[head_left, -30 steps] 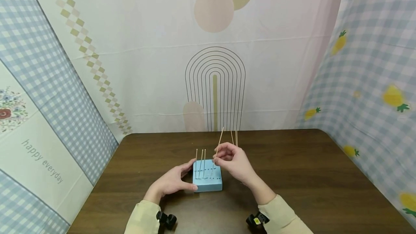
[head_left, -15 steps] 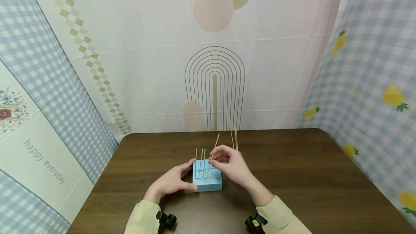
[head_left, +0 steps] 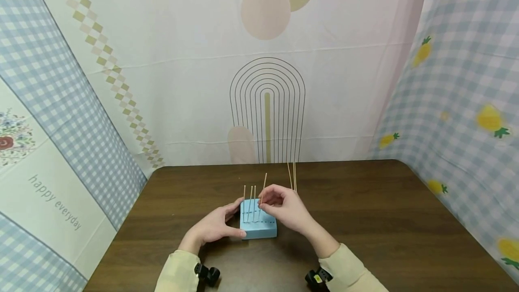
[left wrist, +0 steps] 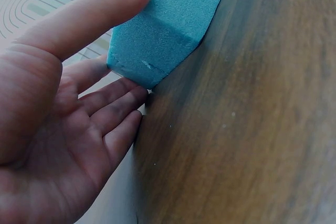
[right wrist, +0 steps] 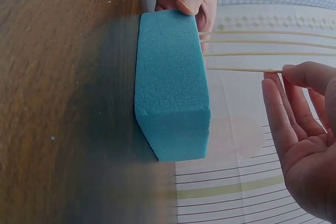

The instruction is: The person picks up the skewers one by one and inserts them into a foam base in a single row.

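A light blue foam block [head_left: 261, 233] with rows of small holes in its top lies on the table. My left hand [head_left: 215, 225] holds its left end, thumb on the front face and fingers on the left and far sides. Several thin wooden sticks stand from its top; one upright stick [head_left: 244, 199] is at the left, two closer together beside it. My right hand [head_left: 289, 208] pinches another thin wooden stick [right wrist: 236, 70] between thumb and fingertips, slightly tilted above the block. Its lower end meets the block's top; how deep it sits I cannot tell.
Behind my right hand more thin sticks [head_left: 294, 177] stand up, their lower ends hidden. The brown wooden table [head_left: 365, 220] reaches to a printed white cloth [head_left: 182, 102] at the back. Checked cloths hang at both sides.
My right hand has moved left and slightly down with the pinched stick, bringing it closer to the standing ones. My left hand and the block have hardly moved.
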